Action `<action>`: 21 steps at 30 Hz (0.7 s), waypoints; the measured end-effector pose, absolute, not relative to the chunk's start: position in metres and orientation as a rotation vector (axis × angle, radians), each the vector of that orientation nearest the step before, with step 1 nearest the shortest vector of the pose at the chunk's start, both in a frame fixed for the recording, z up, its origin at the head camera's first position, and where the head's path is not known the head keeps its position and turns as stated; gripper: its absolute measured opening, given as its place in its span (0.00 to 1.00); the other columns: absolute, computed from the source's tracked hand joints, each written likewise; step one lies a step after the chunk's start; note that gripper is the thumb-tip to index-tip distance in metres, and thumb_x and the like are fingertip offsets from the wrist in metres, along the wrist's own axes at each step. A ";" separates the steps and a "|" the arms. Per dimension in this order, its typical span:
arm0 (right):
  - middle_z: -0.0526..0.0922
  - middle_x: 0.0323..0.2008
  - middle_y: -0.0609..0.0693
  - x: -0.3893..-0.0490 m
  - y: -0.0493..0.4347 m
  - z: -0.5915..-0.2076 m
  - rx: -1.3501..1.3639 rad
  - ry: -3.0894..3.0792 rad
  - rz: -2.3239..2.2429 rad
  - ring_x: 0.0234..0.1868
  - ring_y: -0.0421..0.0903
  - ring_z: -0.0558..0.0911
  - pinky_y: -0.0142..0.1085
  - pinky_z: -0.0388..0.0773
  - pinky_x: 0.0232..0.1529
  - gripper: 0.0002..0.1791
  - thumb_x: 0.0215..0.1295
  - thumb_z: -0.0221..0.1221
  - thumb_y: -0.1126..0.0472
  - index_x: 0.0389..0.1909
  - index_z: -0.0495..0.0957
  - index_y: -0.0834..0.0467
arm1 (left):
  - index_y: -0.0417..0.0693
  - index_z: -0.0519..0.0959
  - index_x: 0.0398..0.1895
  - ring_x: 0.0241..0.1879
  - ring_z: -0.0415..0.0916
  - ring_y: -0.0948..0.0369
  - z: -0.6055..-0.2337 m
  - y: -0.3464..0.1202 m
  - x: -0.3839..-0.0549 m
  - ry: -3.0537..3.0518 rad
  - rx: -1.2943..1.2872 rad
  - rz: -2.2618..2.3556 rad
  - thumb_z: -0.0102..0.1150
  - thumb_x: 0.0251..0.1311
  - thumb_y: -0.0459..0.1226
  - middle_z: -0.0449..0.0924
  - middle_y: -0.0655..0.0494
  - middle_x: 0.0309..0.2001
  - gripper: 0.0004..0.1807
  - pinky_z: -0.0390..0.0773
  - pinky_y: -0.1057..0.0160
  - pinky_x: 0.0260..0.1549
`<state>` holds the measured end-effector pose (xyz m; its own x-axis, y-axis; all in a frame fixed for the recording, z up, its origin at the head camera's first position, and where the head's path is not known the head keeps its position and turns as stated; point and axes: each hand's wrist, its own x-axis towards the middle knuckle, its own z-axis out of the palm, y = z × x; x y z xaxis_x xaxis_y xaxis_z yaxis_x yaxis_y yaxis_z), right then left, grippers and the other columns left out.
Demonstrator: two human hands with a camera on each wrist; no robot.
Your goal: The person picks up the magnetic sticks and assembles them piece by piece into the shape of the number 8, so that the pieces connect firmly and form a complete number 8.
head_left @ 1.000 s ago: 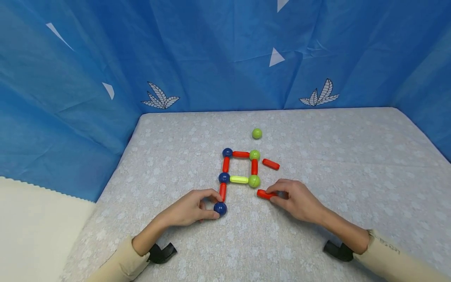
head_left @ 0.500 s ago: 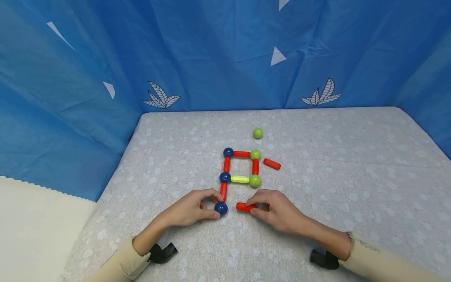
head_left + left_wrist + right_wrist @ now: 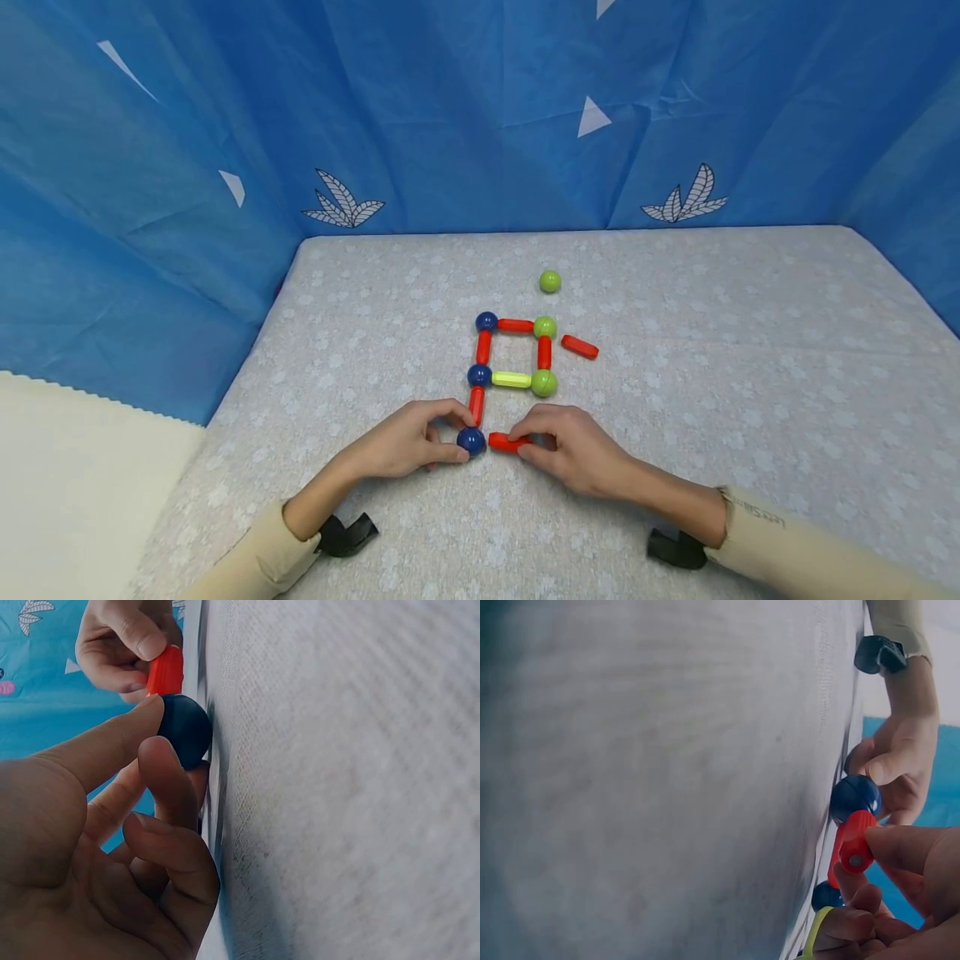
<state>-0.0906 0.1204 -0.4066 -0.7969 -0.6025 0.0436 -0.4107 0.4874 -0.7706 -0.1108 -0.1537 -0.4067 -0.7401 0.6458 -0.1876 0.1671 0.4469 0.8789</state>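
Thumb and fingers of my left hand [image 3: 415,442] pinch a blue ball [image 3: 471,442] at the near end of a red rod [image 3: 477,406]. Beyond it, rods and balls form a flat square: two blue balls on its left, two green balls on its right, a yellow-green rod [image 3: 512,380] on the near side and red rods on the others. Between thumb and fingers my right hand [image 3: 573,450] holds another red rod [image 3: 857,841], its left end close by the blue ball. Whether they touch I cannot tell. The rod's right part is hidden by my fingers in the head view.
A loose red rod [image 3: 580,347] lies right of the square. Farther back sits a single green ball [image 3: 551,281]. The table [image 3: 712,333] has a pale patterned cloth, and a blue curtain [image 3: 480,117] hangs behind its far edge.
My right hand has carried its red rod left and nearer to me, from beside the square to the blue ball. The left hand has kept its grip on the ball in place.
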 end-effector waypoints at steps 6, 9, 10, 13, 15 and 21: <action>0.83 0.36 0.44 -0.091 0.117 -0.409 -0.895 2.496 -1.200 0.31 0.36 0.73 0.32 0.73 0.31 0.09 0.63 0.65 0.66 0.43 0.86 0.53 | 0.50 0.79 0.50 0.19 0.75 0.60 -0.407 -0.153 -0.112 2.202 0.682 1.241 0.69 0.60 0.39 0.78 0.53 0.45 0.16 0.76 0.63 0.20; 0.83 0.36 0.43 -0.090 0.117 -0.410 -0.896 2.497 -1.199 0.31 0.36 0.74 0.31 0.73 0.31 0.09 0.63 0.65 0.66 0.43 0.86 0.53 | 0.50 0.79 0.50 0.19 0.75 0.60 -0.408 -0.153 -0.112 2.204 0.682 1.239 0.69 0.60 0.39 0.77 0.53 0.45 0.16 0.75 0.64 0.20; 0.83 0.36 0.42 -0.090 0.117 -0.409 -0.892 2.497 -1.201 0.31 0.36 0.74 0.31 0.73 0.31 0.09 0.63 0.65 0.66 0.43 0.87 0.53 | 0.50 0.79 0.50 0.19 0.74 0.60 -0.408 -0.153 -0.112 2.205 0.681 1.238 0.69 0.60 0.39 0.77 0.53 0.45 0.16 0.75 0.64 0.20; 0.83 0.36 0.41 -0.090 0.117 -0.409 -0.886 2.498 -1.205 0.30 0.36 0.73 0.32 0.73 0.30 0.09 0.64 0.65 0.66 0.43 0.87 0.53 | 0.50 0.79 0.50 0.19 0.75 0.60 -0.408 -0.153 -0.112 2.208 0.682 1.238 0.69 0.60 0.39 0.77 0.53 0.45 0.16 0.76 0.64 0.20; 0.83 0.36 0.41 -0.090 0.117 -0.409 -0.884 2.495 -1.207 0.30 0.36 0.73 0.32 0.73 0.30 0.09 0.64 0.65 0.66 0.43 0.86 0.53 | 0.50 0.79 0.50 0.19 0.75 0.60 -0.408 -0.153 -0.111 2.209 0.682 1.239 0.69 0.60 0.39 0.77 0.53 0.45 0.16 0.76 0.64 0.20; 0.83 0.37 0.43 -0.090 0.117 -0.410 -0.880 2.488 -1.202 0.29 0.36 0.73 0.32 0.73 0.29 0.09 0.64 0.65 0.66 0.43 0.86 0.53 | 0.50 0.79 0.50 0.19 0.75 0.60 -0.407 -0.154 -0.111 2.207 0.681 1.241 0.69 0.60 0.39 0.77 0.53 0.45 0.16 0.76 0.64 0.20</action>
<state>-0.0901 0.1171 -0.4097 -0.7894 -0.6124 0.0425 -0.4141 0.4800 -0.7734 -0.1111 -0.1535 -0.4075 -0.7423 0.6432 -0.1880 0.1735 0.4555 0.8732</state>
